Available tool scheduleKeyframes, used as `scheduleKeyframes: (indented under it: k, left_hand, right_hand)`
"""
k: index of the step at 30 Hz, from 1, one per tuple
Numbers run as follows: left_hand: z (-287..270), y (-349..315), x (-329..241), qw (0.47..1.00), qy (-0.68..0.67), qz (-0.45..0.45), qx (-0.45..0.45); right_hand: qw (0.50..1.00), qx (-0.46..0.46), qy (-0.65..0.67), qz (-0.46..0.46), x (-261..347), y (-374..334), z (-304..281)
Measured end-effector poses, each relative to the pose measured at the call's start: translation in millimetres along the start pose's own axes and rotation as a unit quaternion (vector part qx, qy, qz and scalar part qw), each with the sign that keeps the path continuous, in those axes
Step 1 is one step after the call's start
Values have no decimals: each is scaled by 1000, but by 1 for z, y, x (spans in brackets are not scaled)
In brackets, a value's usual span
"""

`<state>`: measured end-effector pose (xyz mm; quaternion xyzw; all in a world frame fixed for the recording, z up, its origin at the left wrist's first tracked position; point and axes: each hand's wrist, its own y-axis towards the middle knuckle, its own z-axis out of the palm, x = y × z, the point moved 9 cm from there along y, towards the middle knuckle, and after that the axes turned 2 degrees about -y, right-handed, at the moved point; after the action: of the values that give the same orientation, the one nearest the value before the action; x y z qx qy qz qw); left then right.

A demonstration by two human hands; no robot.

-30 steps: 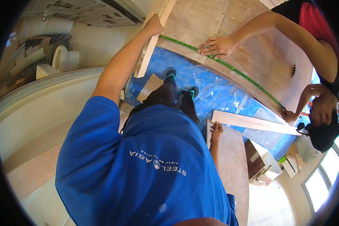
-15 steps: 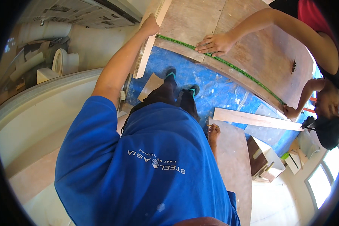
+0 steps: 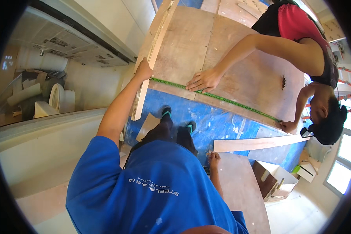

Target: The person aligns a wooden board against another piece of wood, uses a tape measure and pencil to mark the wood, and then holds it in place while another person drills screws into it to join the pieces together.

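One green tape measure [image 3: 238,104] lay stretched across plywood [image 3: 257,78] from beside the left hand [image 3: 144,70], its fingers clamped on a board [image 3: 153,45]; measuring seemed underway, reeling-in not yet done. Whether the right hand's [image 3: 213,160] curled fingers held anything was unclear.

Head view: recorded through the left one of two fisheye lenses worn side by side on the head, upright and unmirrored. The scene is viewed from above, with the lens aimed steeply down over the blue shirt [image 3: 160,187], by which the lower middle is filled at close range, toward the sandals [image 3: 190,128]. The wooden panel [image 3: 183,43] is seen farther off, ahead. A toilet [image 3: 57,97] and a window [image 3: 339,175] are taken in at left and right, near the black, rounded border.
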<state>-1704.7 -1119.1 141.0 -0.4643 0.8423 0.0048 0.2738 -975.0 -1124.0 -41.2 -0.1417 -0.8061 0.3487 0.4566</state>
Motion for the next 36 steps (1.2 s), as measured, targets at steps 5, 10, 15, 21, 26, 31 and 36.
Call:
scheduleKeyframes:
  k: [5,10,15,21,26,31,36]
  left_hand:
    - [-1,-6,2,1000,5,-3,-8]
    - [0,-7,-1,1000,-4,13,-19]
    - [-9,-16,-6,999,-33,4,-29]
    - [-11,-17,-4,998,-36,12,-43]
    - [-14,-19,-9,998,-31,11,-45]
    - [-14,-20,-12,998,-36,7,-41]
    - [-10,-14,-6,999,-29,5,-34]
  right_hand:
    - [999,-22,3,26,2,-14,-4]
    - [1000,-3,3,12,-24,-6,-8]
    - [1000,4,6,25,6,-20,-8]
    - [1000,11,-21,15,28,-13,-2]
    - [999,5,-51,1,28,-3,-2]
    - [1000,12,-19,9,25,-7,-2]
    - [999,6,-38,26,25,-9,-6]
